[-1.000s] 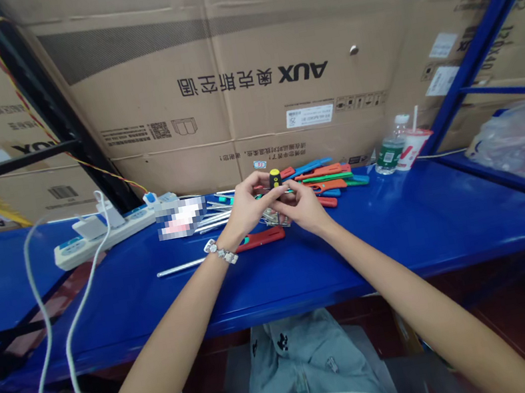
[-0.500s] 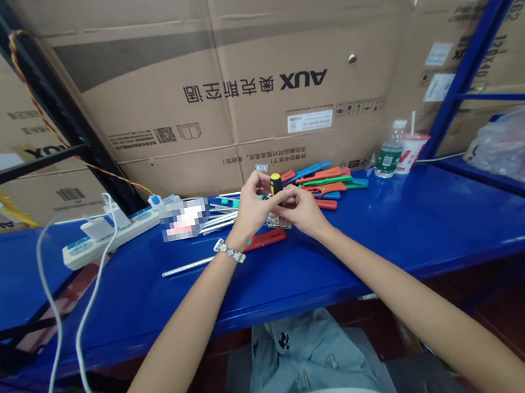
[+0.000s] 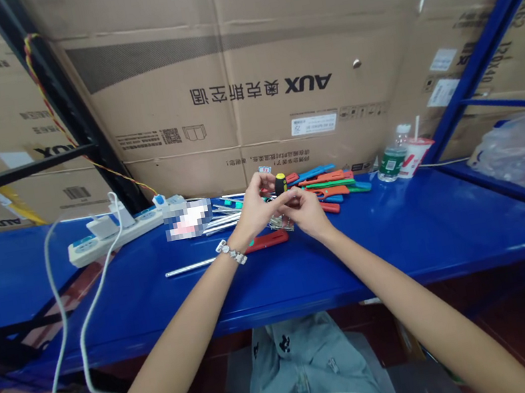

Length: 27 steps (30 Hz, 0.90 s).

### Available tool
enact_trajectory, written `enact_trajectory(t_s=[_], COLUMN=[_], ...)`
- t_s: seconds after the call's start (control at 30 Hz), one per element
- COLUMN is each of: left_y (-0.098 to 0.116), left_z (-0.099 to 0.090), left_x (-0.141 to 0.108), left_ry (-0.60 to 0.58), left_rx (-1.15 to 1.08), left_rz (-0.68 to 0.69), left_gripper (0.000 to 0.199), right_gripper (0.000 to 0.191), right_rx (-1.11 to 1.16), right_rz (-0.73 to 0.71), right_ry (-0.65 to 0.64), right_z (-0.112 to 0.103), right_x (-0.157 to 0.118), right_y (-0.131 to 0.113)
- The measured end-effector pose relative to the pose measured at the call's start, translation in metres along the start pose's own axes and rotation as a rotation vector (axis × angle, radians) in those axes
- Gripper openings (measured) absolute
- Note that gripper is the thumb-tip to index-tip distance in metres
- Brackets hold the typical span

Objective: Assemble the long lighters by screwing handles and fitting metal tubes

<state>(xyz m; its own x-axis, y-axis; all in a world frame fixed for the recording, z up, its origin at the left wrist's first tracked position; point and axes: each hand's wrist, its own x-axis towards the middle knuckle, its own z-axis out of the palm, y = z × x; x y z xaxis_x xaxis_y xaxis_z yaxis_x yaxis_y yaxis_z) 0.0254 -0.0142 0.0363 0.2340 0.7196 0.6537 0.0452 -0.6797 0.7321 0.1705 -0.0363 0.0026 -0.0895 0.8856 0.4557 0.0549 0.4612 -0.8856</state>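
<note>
My left hand [image 3: 256,212], a watch on its wrist, is closed around a small yellow-and-black screwdriver [image 3: 281,183], of which only the handle shows, upright. My right hand [image 3: 306,210] meets it from the other side, fingers pinched together near the left thumb; what they grip is hidden. Just beneath the hands lies a clump of small metal pieces [image 3: 280,222], too small to make out. Nearer me, a red long-nosed lighter [image 3: 270,240] rests on the blue table [image 3: 384,249], its metal tube pointing left. Behind the hands is a pile of orange, green, blue and red lighters [image 3: 335,190].
A white power strip [image 3: 136,230] with plugs and cables stands at the left, beside a blurred-out item [image 3: 188,220]. To the right are a green-labelled bottle [image 3: 390,157] and a red-and-white cup [image 3: 415,156]. Large cardboard boxes [image 3: 248,57] wall off the back.
The whole view has shifted slightly, moving the scene a little right and down. Both hands keep nearly the same pose around the screwdriver.
</note>
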Motion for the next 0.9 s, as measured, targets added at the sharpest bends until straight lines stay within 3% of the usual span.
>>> enact_trajectory(t_s=[0.17,0.23,0.33,0.4,0.63,0.8,0.9], left_y=[0.002,0.001,-0.001,-0.001,0.002,-0.002,-0.002], left_z=[-0.010,-0.010,-0.004,-0.002,-0.014,-0.005,-0.004], left_x=[-0.002,-0.001,0.003,0.003,0.001,0.004,0.004], left_ry=[-0.202,-0.171,-0.013,0.027,-0.198,-0.049,-0.038], left_rx=[-0.063,-0.051,-0.010,0.024,-0.035,0.036,0.098], left_rz=[-0.023,-0.025,-0.006,-0.010,0.005,0.010,0.025], left_gripper=[0.037,0.034,0.036,0.038,0.032,0.032,0.033], right_gripper=[0.044,0.042,0.041,0.042,0.039,0.038,0.038], right_rx=[-0.050,-0.057,-0.046,-0.031,-0.097,-0.043,-0.044], right_rz=[0.044,0.045,0.026,0.021,-0.011,0.001,-0.014], right_ry=[-0.232,-0.205,-0.053,-0.003,-0.190,-0.007,-0.016], right_z=[-0.006,-0.005,0.000,0.001,-0.004,0.001,-0.001], right_x=[-0.001,-0.002,-0.002,-0.001,-0.002,-0.001,0.000], right_y=[-0.012,-0.013,-0.008,-0.005,-0.011,-0.003,-0.003])
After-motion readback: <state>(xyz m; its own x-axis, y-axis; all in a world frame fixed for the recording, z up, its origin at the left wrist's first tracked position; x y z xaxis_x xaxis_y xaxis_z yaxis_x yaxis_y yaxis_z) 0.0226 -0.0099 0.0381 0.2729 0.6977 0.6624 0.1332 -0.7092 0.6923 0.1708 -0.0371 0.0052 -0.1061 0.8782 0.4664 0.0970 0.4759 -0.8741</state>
